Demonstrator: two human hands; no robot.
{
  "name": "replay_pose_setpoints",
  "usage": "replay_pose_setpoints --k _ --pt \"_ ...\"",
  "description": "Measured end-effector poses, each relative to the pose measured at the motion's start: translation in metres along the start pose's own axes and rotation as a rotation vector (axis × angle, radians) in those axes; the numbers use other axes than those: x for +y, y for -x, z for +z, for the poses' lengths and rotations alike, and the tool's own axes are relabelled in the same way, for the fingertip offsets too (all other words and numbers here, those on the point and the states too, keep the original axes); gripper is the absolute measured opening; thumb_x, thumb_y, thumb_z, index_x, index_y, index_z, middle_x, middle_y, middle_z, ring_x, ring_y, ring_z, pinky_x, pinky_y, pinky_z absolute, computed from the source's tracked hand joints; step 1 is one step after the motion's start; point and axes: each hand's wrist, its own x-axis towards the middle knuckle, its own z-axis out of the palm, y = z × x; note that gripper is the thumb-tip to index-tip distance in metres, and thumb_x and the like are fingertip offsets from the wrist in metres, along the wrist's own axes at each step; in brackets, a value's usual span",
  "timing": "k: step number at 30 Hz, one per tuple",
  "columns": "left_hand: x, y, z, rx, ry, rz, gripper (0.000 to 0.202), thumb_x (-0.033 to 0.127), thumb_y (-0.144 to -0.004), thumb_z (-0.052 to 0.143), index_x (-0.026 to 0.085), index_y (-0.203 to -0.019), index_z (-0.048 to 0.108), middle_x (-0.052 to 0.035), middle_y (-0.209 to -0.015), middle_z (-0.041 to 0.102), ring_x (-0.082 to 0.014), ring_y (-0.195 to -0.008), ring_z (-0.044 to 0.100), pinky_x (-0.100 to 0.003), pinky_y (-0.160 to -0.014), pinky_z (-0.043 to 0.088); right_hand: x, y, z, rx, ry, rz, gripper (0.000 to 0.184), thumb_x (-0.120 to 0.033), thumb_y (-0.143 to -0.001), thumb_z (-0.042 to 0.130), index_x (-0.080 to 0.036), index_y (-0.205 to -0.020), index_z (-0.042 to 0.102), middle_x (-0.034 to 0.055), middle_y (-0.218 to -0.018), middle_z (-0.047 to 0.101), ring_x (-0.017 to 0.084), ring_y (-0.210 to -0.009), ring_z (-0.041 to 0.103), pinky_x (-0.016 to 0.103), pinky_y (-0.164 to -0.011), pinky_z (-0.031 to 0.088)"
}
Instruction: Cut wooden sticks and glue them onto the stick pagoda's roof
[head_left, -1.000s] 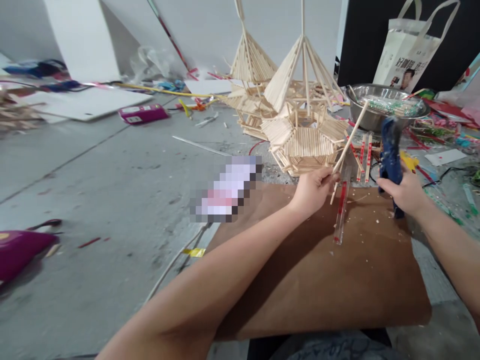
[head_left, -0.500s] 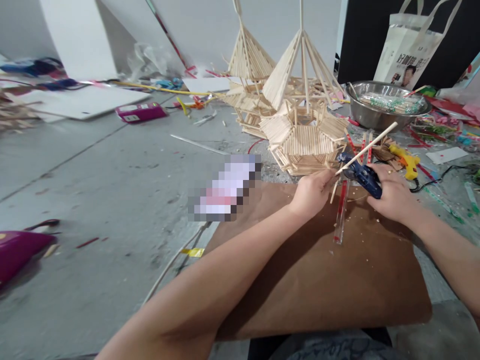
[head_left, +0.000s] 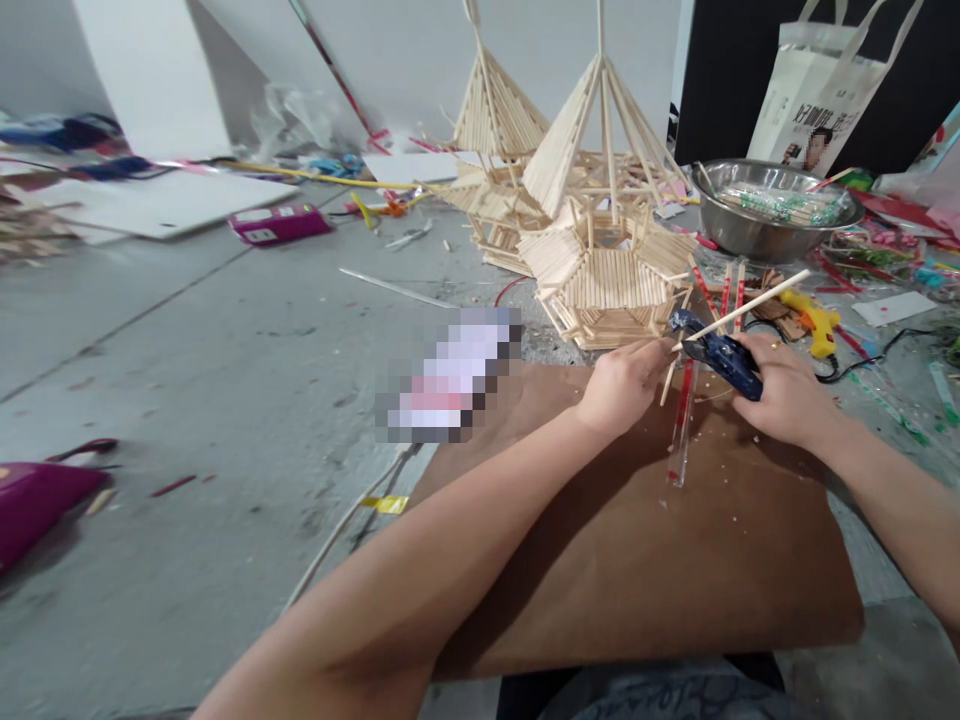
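My left hand (head_left: 622,385) is closed on a long wooden stick (head_left: 750,305) that slants up to the right. Gripping a blue glue gun (head_left: 718,352), my right hand (head_left: 780,395) points its nozzle at the stick close to my left fingers. Both hands hover over a brown board (head_left: 645,560) on the floor. Just beyond them stands a pavilion model of wooden sticks (head_left: 600,260) with a pointed roof. A clear packet with red sticks (head_left: 682,430) lies on the board under my hands.
A second stick model (head_left: 495,150) stands behind the first. To the right are a steel bowl (head_left: 772,215), a yellow glue gun (head_left: 814,320), a white tote bag (head_left: 817,90) and coloured scraps. A magenta packet (head_left: 281,223) and white boards (head_left: 157,200) lie on the grey floor at left.
The glue gun went from upright at the right to tilted down with its nozzle at the stick. The stick in my left hand swung from steep to nearly level.
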Motion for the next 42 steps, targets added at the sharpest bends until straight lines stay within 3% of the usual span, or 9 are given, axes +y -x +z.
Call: replay_pose_setpoints --k 19,25,34,42 --pt "0.0006 0.0038 0.0025 -0.078 -0.12 0.043 0.022 0.016 -0.085 0.04 0.013 -0.092 0.061 -0.0037 -0.065 0.063 -0.0119 -0.06 0.059 -0.021 -0.055 0.044 0.0008 -0.0023 0.0004 -0.065 0.084 -0.006 0.053 -0.028 -0.068 0.048 -0.011 -0.118 0.044 0.0152 -0.113 0.057 0.029 -0.104 0.053 0.041 -0.089 0.042" --pt "0.0033 0.0033 0.0027 -0.112 -0.156 0.016 0.023 0.017 -0.085 0.039 0.012 -0.086 0.061 -0.0033 -0.062 0.062 -0.0117 -0.058 0.058 -0.021 -0.054 0.044 0.0015 -0.0017 0.0072 -0.045 0.091 0.019 0.052 -0.024 -0.067 0.049 -0.011 -0.117 0.045 0.0143 -0.112 0.059 0.028 -0.101 0.056 0.039 -0.086 0.045" --pt "0.0059 0.0035 0.0028 -0.108 -0.166 -0.012 0.022 0.017 -0.085 0.04 0.013 -0.091 0.061 -0.0043 -0.066 0.065 -0.0125 -0.061 0.062 -0.021 -0.054 0.046 -0.0019 -0.0014 0.0064 -0.048 0.052 0.06 0.037 -0.025 -0.069 0.048 -0.013 -0.104 0.053 0.0136 -0.106 0.062 0.027 -0.094 0.06 0.036 -0.08 0.047" --pt "0.0079 0.0039 0.0025 -0.106 -0.144 -0.044 0.021 0.017 -0.084 0.041 0.012 -0.093 0.06 -0.0067 -0.073 0.067 -0.0142 -0.066 0.064 -0.023 -0.058 0.048 0.0005 -0.0018 0.0088 -0.059 0.071 0.082 0.045 -0.03 -0.07 0.05 -0.011 -0.111 0.051 0.0147 -0.101 0.064 0.028 -0.09 0.061 0.037 -0.078 0.046"
